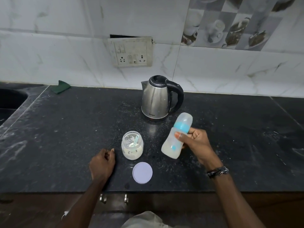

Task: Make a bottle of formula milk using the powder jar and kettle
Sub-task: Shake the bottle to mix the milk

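Note:
My right hand (pixel 195 143) grips a baby bottle (pixel 176 137) round its middle and holds it tilted above the counter. The bottle has a blue collar and a clear cap, and milky liquid sits in its lower part. A steel kettle (pixel 156 97) with a black handle stands behind it, lid shut. The open powder jar (pixel 132 145) stands left of the bottle with a blue scoop (pixel 135 141) inside. Its white lid (pixel 142 172) lies flat in front of it. My left hand (pixel 102 162) rests on the counter left of the jar, fingers loosely curled, holding nothing.
The black stone counter (pixel 65 137) is dusted with powder. A sink (pixel 9 99) lies at the far left and a green cloth (pixel 60 87) by the wall. A socket panel (pixel 130 51) is on the tiled wall. Drawer handles (pixel 114 198) sit below the front edge.

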Demonstrator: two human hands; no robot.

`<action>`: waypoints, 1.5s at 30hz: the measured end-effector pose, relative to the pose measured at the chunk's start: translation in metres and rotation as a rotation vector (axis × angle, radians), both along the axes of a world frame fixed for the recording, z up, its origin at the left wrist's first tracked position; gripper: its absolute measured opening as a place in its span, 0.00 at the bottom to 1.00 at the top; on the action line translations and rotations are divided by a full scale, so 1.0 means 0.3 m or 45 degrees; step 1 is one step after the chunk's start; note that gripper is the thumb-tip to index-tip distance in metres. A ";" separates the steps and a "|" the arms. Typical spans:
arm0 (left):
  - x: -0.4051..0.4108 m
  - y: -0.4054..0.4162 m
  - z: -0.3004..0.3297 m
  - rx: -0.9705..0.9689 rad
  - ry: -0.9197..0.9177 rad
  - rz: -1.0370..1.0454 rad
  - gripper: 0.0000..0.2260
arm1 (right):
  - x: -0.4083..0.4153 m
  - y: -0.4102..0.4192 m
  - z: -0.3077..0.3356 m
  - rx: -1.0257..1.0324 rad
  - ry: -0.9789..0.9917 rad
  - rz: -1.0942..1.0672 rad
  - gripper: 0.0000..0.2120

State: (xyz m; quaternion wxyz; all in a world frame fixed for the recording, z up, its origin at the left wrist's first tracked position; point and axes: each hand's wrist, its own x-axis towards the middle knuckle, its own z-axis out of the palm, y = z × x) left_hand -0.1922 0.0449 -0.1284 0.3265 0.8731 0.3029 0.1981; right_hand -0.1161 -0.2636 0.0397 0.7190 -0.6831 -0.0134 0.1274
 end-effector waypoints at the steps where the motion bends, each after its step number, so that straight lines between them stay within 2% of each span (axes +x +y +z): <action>1: 0.001 0.001 -0.001 -0.003 0.003 -0.001 0.15 | 0.003 0.003 0.002 0.092 -0.009 -0.078 0.18; 3: 0.002 0.002 -0.007 -0.007 0.007 -0.001 0.15 | 0.013 0.005 0.000 0.262 0.034 -0.272 0.21; 4: 0.001 0.003 -0.010 -0.009 0.008 0.003 0.16 | 0.021 0.005 -0.001 0.224 0.056 -0.279 0.21; 7: 0.000 0.003 -0.008 -0.007 -0.002 0.010 0.16 | 0.006 0.006 -0.004 0.006 0.044 0.005 0.17; 8: 0.001 0.003 -0.008 -0.004 -0.004 0.006 0.16 | 0.003 0.004 -0.007 0.018 0.019 0.009 0.18; 11: 0.003 0.005 -0.014 -0.006 0.008 0.004 0.16 | 0.014 0.007 -0.011 0.229 0.037 -0.180 0.18; 12: 0.002 0.004 -0.016 -0.012 0.007 0.006 0.16 | 0.020 0.007 -0.010 0.178 0.054 -0.196 0.15; 15: 0.003 0.005 -0.013 -0.018 0.003 0.009 0.16 | 0.013 0.014 -0.019 -0.096 -0.019 0.041 0.13; 17: 0.006 0.009 -0.014 -0.012 0.002 0.003 0.16 | 0.005 0.012 -0.024 -0.044 -0.085 0.012 0.20; 19: 0.007 0.007 -0.017 -0.005 0.003 0.001 0.16 | 0.013 0.009 -0.019 0.074 -0.065 -0.148 0.24; 20: 0.006 0.006 -0.018 -0.004 0.004 0.004 0.15 | 0.024 0.008 -0.015 0.017 -0.059 -0.173 0.22; 23: 0.004 0.003 -0.012 0.001 -0.002 0.011 0.15 | 0.025 0.002 -0.022 -0.292 -0.119 0.049 0.19; 25: 0.004 0.003 -0.008 -0.001 0.002 0.003 0.15 | 0.015 -0.003 -0.023 -0.169 -0.148 -0.002 0.16; 27: 0.006 0.001 -0.008 -0.005 0.009 0.004 0.15 | 0.018 -0.009 -0.016 -0.039 -0.143 -0.177 0.12; 28: 0.005 0.000 -0.009 -0.005 0.010 0.010 0.15 | 0.028 -0.013 -0.013 -0.097 -0.148 -0.211 0.12; 31: 0.001 0.000 -0.005 -0.001 0.001 0.008 0.15 | 0.038 -0.019 -0.021 -0.409 -0.157 0.004 0.18; 32: 0.001 0.001 -0.002 -0.005 0.000 0.006 0.15 | 0.043 -0.024 -0.032 -0.388 -0.163 0.026 0.17; 35: 0.002 -0.005 -0.001 -0.017 -0.002 0.014 0.15 | 0.047 -0.022 -0.024 -0.256 -0.164 -0.142 0.11; 36: 0.001 -0.006 -0.001 -0.016 -0.006 0.017 0.15 | 0.060 -0.025 -0.028 -0.311 -0.153 -0.149 0.12; 38: 0.000 -0.006 0.001 -0.009 -0.005 0.022 0.15 | 0.061 -0.021 -0.030 -0.498 -0.149 0.027 0.17; 40: -0.001 -0.004 0.004 -0.009 -0.006 0.018 0.15 | 0.062 -0.016 -0.055 -0.446 -0.145 0.079 0.16; 43: 0.001 -0.004 0.004 -0.020 0.003 0.007 0.15 | 0.066 0.004 -0.065 -0.388 -0.174 -0.149 0.12; 45: -0.002 -0.003 0.002 -0.015 -0.001 0.012 0.15 | 0.071 0.017 -0.062 -0.509 -0.103 -0.066 0.16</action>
